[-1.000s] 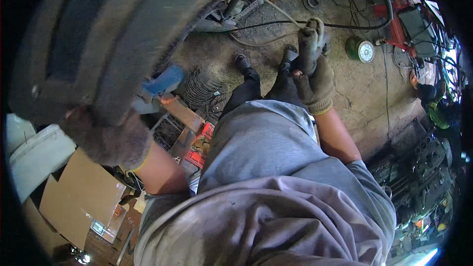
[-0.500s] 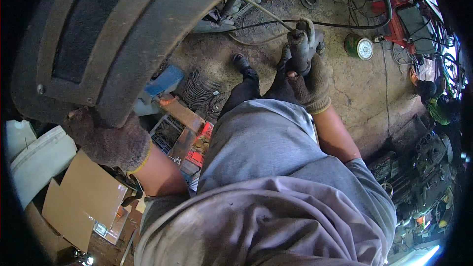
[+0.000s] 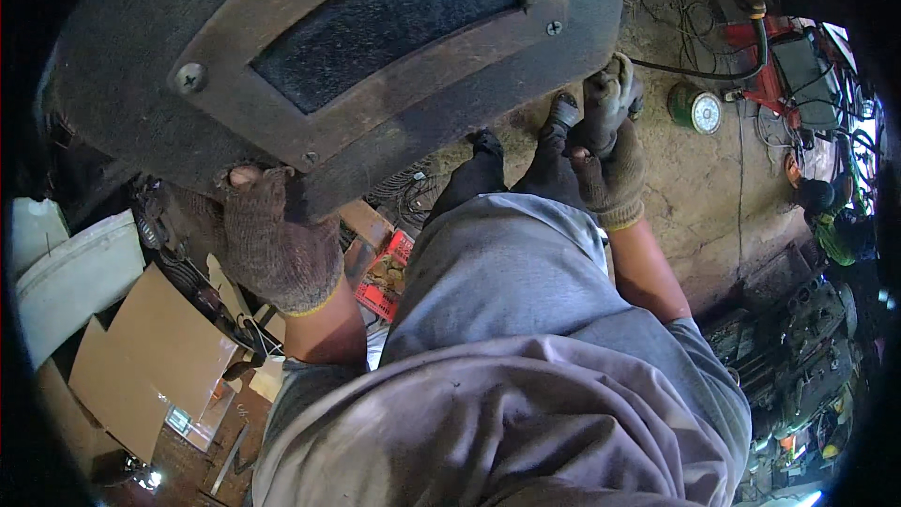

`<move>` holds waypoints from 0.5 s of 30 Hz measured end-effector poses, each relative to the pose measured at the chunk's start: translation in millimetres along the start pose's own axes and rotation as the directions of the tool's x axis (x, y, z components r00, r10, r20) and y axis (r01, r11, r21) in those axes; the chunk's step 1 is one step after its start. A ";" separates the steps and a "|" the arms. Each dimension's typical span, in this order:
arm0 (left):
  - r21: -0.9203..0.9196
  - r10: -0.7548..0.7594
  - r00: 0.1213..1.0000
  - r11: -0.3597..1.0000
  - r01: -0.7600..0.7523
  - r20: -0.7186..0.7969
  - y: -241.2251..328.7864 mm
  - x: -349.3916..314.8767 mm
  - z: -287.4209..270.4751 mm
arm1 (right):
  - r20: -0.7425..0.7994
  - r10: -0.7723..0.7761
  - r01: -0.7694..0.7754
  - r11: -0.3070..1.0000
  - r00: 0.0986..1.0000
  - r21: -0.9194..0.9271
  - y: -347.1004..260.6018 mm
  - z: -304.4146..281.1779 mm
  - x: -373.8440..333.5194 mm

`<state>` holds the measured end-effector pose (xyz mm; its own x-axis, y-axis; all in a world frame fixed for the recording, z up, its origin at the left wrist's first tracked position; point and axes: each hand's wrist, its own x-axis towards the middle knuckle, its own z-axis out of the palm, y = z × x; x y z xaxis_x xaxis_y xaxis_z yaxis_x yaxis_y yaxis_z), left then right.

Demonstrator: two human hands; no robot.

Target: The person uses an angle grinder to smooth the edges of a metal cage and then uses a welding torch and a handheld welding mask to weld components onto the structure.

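A dark welding shield [image 3: 450,99] with a framed, tinted window fills the upper left of the view. My gloved left hand [image 3: 286,249] grips its lower edge, with the thumb showing on the near face. To the right, my gloved right hand [image 3: 615,169] is wrapped round a grey welding electrode holder [image 3: 605,115]. The holder is beside the shield's right corner. The shield hides whatever extends from the holder's far end and the floor beyond.
Cardboard [image 3: 155,366] and white curved panels [image 3: 89,277] lie at the left, near a red crate [image 3: 383,296]. A green can [image 3: 696,110] stands on the floor at the right. Beyond it are a red frame [image 3: 762,75], a person in green [image 3: 835,225] and dark metal parts [image 3: 784,347].
My left hand has swung the shield to the right, across my view, covering the floor and the rod that showed in the holder. My right hand has shifted slightly down and to the right.
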<state>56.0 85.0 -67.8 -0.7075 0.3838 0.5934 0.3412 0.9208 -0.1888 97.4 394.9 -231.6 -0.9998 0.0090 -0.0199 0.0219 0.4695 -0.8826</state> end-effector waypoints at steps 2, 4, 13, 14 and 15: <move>-0.019 0.023 0.998 1.000 -0.024 -0.059 -0.2 1.0 1.6 | 0.001 -0.001 0.001 1.000 1.000 -0.012 0.1 0.6 0.5; -0.018 0.030 0.998 0.999 -0.031 -0.060 -4.4 -2.5 2.4 | 0.018 0.010 -0.010 1.000 1.000 0.002 6.4 2.8 -2.0; -0.031 0.036 0.999 0.999 -0.036 -0.011 -23.7 -34.4 -5.1 | 0.016 0.005 -0.011 0.931 1.000 0.364 3.7 11.7 0.2; -0.034 0.033 0.999 0.999 -0.033 -0.005 -25.1 -37.7 -6.6 | 0.013 0.021 -0.025 0.905 1.000 0.424 1.3 13.3 0.3; -0.040 0.023 1.000 0.999 -0.023 -0.002 -24.6 -40.1 -8.2 | -0.015 -0.001 0.007 0.909 1.000 0.417 8.1 15.9 -1.7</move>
<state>81.0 46.4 -80.5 -0.6982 0.4050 0.5903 0.3822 0.9081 -0.1711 99.3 384.7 -246.2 -0.9997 0.0214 -0.0118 0.0130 0.0583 -0.9982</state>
